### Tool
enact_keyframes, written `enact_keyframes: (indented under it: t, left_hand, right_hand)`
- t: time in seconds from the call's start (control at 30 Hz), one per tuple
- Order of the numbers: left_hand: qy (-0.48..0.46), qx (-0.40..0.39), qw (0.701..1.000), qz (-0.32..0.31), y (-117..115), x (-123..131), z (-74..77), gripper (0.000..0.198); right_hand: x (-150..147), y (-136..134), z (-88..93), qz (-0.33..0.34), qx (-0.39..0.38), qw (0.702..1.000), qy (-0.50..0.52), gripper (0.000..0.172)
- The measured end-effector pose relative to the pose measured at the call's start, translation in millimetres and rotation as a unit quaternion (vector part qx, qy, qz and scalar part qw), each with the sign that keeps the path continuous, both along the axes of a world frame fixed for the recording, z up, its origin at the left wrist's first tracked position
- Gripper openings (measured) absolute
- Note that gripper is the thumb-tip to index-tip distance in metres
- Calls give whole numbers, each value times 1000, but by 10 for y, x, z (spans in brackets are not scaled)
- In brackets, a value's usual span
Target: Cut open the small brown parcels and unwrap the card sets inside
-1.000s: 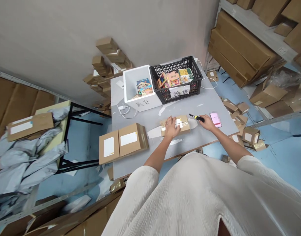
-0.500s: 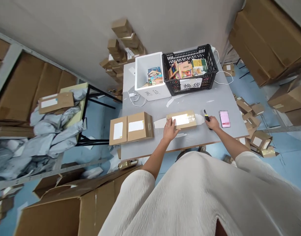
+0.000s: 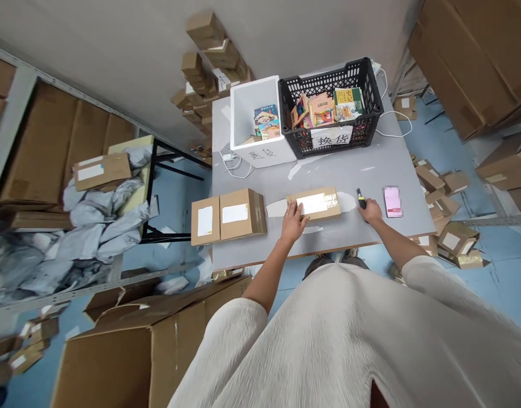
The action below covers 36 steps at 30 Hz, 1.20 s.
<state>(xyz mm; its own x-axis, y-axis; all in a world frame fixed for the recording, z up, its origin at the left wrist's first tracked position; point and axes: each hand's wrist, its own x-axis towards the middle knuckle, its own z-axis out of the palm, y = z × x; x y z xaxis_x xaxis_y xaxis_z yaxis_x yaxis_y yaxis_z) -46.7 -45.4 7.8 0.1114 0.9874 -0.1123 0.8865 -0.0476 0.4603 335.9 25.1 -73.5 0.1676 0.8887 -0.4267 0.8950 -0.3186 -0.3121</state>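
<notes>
A small cardboard box (image 3: 331, 211) with a shiny white label lies on the grey table (image 3: 260, 249). Spread over its left end are the fingers of my left hand (image 3: 292, 222), resting on the box without gripping it. My right hand (image 3: 371, 211) is wrapped round a black and yellow utility knife (image 3: 361, 199), right of the box. The knife's tip points away from me. Beyond that hand lies a pink-screened phone (image 3: 393, 202). Two labelled cardboard boxes (image 3: 236, 214) stand side by side at the table's left.
A white foam box (image 3: 260, 154) and a black crate (image 3: 303, 146), both with books, stand at the table's back. A white cable (image 3: 396, 134) hangs at the right. Grey parcels (image 3: 88, 229) pile up at left; a big open carton (image 3: 179, 340) stands near me.
The camera view has shifted slightly. My right hand, with the knife, is a little farther from the small box. My left hand stays on the box.
</notes>
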Motion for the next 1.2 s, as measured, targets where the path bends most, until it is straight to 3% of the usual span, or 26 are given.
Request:
enact_keyframes:
  t: [0.13, 0.3, 0.43, 0.57, 0.7, 0.77, 0.83, 0.97, 1.07, 1.2]
  left_hand:
    - [2, 7, 999, 51, -39, 52, 39, 74]
    - [-42, -10, 981, 187, -75, 91, 33, 104]
    - [-98, -5, 980, 175, -60, 77, 5, 102]
    - [-139, 26, 977, 159, -17, 44, -39, 107]
    - [-193, 65, 966, 162, 15, 28, -122, 121]
    - [-216, 76, 961, 157, 18, 27, -166, 119]
    - [-215, 79, 963, 142, 18, 27, -196, 108]
    - [-161, 63, 979, 107, 25, 31, -183, 86]
    - [-132, 49, 985, 99, 29, 58, -111, 79]
    - [-96, 47, 987, 122, -17, 111, 44, 69]
  right_hand:
    - [-173, 8, 155, 10, 104, 991, 80, 47]
    - [-647, -16, 494, 41, 190, 936, 295, 48]
    - [-901, -95, 712, 58, 186, 914, 356, 54]
    - [-921, -120, 861, 58, 197, 910, 361, 56]
    - [-928, -6, 959, 20, 196, 894, 402, 62]
    - [-957, 93, 1000, 2, 198, 886, 419, 63]
    - [-988, 194, 1044, 14, 202, 889, 410, 59]
    - [-1023, 355, 1122, 119, 163, 928, 313, 56]
    - [-1033, 459, 1153, 186, 115, 947, 234, 63]
    - [-1013, 605, 1192, 212, 80, 954, 198, 67]
